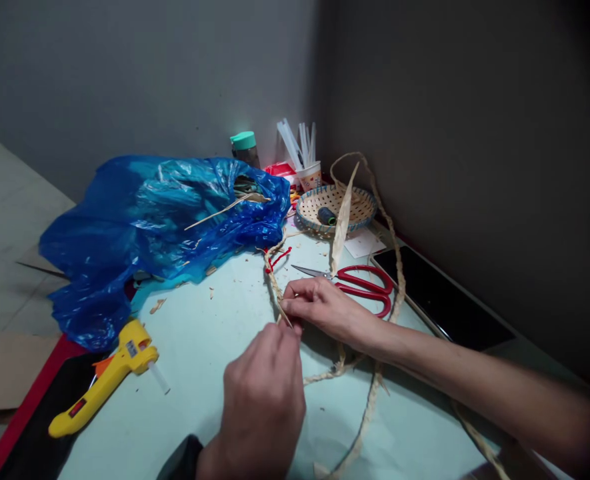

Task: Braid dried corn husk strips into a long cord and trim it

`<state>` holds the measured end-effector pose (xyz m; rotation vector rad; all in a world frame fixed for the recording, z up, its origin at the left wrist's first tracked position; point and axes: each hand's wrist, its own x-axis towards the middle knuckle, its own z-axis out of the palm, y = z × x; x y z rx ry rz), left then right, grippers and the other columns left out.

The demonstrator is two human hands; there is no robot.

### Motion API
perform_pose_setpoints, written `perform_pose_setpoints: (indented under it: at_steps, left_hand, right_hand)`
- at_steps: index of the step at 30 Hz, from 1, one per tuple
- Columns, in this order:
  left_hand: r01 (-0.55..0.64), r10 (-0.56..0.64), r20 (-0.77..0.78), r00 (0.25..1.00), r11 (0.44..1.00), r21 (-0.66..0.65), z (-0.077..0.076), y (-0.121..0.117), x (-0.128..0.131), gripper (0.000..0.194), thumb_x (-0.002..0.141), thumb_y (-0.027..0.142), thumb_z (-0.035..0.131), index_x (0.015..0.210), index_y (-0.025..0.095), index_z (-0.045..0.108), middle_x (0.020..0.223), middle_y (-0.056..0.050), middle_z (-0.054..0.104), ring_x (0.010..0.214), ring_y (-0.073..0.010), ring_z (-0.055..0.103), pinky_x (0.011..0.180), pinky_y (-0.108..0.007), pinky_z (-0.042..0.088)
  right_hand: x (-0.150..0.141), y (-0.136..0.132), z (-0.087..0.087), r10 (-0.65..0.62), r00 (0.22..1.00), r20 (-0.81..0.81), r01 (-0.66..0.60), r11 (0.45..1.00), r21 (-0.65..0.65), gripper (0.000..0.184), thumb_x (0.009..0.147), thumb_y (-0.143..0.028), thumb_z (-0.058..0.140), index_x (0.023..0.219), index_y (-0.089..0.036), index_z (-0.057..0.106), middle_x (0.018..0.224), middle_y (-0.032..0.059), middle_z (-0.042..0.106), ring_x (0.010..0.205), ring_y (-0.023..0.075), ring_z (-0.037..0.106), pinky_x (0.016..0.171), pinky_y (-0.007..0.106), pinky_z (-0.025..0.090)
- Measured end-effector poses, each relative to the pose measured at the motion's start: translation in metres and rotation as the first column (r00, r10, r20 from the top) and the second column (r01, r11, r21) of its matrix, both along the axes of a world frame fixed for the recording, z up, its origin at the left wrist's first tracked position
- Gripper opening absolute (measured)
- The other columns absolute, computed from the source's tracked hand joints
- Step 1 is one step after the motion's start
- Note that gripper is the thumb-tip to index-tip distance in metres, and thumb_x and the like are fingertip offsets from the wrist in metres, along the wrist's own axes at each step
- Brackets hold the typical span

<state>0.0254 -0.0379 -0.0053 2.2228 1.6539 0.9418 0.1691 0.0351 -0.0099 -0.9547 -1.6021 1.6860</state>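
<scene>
My left hand [265, 393] is closed at the near end of a pale braided cord [275, 283], thumb and fingers pinched together. Just beyond it, my right hand [319, 308] pinches the same cord between thumb and forefinger. A short red tie [278, 260] marks the cord farther up. Red-handled scissors [362, 283] lie partly behind my right hand, blades pointing left. Above them stands a dry, pale leaf strip [343, 223]. More of the braided cord [399, 267] loops around the right side and passes under my right forearm. The exact fingertip contact is partly hidden.
A blue plastic bag [175, 213] covers the back left. A yellow glue gun [109, 377] lies at the left edge. Behind are a woven basket [309, 210] with a dark thread spool [327, 215], a paper cup [309, 176] of glue sticks and a green-lidded bottle [245, 148]. A black-screened device [439, 293] lies right.
</scene>
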Motion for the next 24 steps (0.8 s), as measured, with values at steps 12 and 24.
perform_pose_setpoints:
  at_steps: [12, 24]
  left_hand:
    - [0.067, -0.068, 0.036, 0.997, 0.997, 0.042, 0.007, 0.01, -0.004, 0.021, 0.088, 0.022, 0.052, 0.07, 0.018, 0.062, 0.071, -0.005, 0.058, 0.074, -0.0188, 0.054, 0.068, -0.031, 0.041]
    - [0.489, 0.336, 0.799, 0.499, 0.652, -0.58, -0.007, 0.039, -0.006, 0.017, 0.083, 0.026, 0.056, 0.076, 0.01, 0.055, 0.066, 0.003, 0.042, 0.045, -0.001, 0.023, 0.042, -0.018, 0.011]
  right_hand:
    - [-0.005, -0.001, -0.003, -0.111, 0.988, -0.108, 0.072, 0.947, -0.312, 0.016, 0.078, -0.027, 0.061, 0.068, -0.016, 0.054, 0.056, -0.0045, 0.051, 0.041, 0.0044, 0.034, 0.039, 0.019, 0.021]
    - [-0.002, 0.001, -0.005, -0.083, 0.962, 0.262, 0.01, 0.962, 0.272, 0.028, 0.09, -0.026, 0.046, 0.065, -0.016, 0.055, 0.065, 0.0008, 0.06, 0.062, 0.0108, 0.051, 0.062, 0.023, 0.037]
